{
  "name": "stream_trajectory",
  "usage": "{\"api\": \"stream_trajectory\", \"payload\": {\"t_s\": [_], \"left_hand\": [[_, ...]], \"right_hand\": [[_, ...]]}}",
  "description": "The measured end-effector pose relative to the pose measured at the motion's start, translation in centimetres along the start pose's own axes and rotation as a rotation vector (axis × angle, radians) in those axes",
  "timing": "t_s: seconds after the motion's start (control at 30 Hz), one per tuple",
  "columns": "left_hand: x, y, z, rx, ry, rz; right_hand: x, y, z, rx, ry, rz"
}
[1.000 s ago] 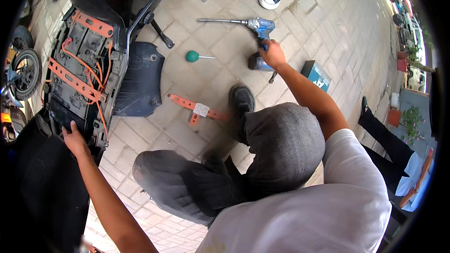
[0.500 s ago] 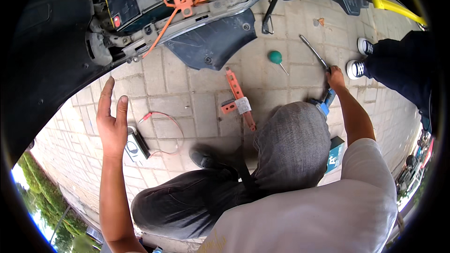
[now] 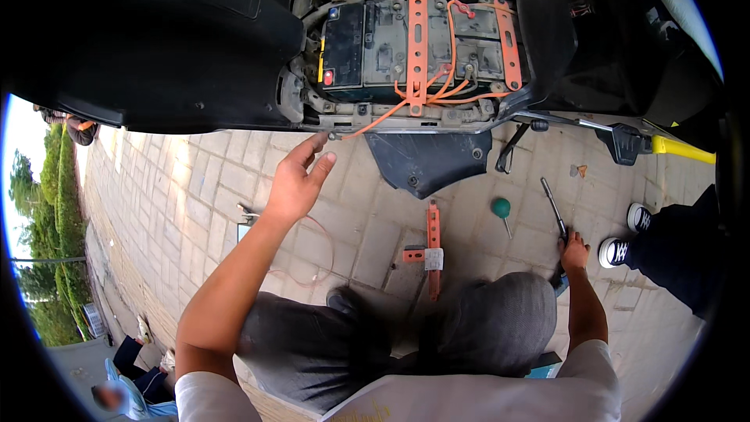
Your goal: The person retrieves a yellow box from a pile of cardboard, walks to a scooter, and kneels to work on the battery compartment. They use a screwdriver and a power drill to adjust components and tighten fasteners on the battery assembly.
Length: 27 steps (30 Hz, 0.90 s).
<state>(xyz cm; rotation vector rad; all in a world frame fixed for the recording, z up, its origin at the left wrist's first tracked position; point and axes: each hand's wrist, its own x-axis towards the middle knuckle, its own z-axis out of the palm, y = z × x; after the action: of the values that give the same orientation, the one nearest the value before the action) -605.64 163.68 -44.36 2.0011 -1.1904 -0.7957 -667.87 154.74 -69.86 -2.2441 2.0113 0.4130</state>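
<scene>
My left hand [image 3: 301, 181] is held out open, fingers straight and thumb apart, with nothing in it. Its fingertips are close to the lug end of an orange cable [image 3: 379, 123]; I cannot tell if they touch. That cable runs from the dark batteries [image 3: 383, 51] in a vehicle's open compartment, which red perforated metal straps [image 3: 418, 39] cross. Low over the paving, my right hand [image 3: 576, 252] is closed on the dark lower end of a tool with a long metal shaft [image 3: 551, 202]. A blue-handled tool [image 3: 561, 285] lies partly hidden below that hand.
A green-handled screwdriver [image 3: 501, 208], a red perforated bracket [image 3: 434, 273] with white tape and a dark plastic panel [image 3: 430, 160] are in front of me. A thin lead [image 3: 332, 254] curls beside my left forearm. Someone's sneakers [image 3: 614, 252] stand at right. A teal box [image 3: 544, 365] is by my knee.
The view has swung up and left, showing more of the battery compartment. My left hand has come rightward to the cable end. My right hand has shifted slightly nearer along the long-shafted tool, which stays in place.
</scene>
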Motion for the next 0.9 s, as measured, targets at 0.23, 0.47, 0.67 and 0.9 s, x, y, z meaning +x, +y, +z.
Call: {"api": "stream_trajectory", "payload": {"t_s": [0.23, 0.47, 0.67, 0.9], "left_hand": [[8.1, 1.7, 2.6, 0.257, 0.292, 0.122], [13.9, 2.7, 4.3, -0.518, 0.378, -0.311], [16.0, 0.6, 4.4, -0.514, 0.482, -0.377], [14.4, 3.8, 3.7, -0.085, 0.528, -0.350]], "right_hand": [[0.4, 0.2, -2.6, 0.369, 0.223, -0.064], [-5.2, -9.4, -27.6, 0.872, 0.306, -0.219], [-2.8, -25.7, -39.7, 1.381, 0.296, -0.757], [3.6, -42.3, -45.8, 1.942, 0.336, -0.900]]}}
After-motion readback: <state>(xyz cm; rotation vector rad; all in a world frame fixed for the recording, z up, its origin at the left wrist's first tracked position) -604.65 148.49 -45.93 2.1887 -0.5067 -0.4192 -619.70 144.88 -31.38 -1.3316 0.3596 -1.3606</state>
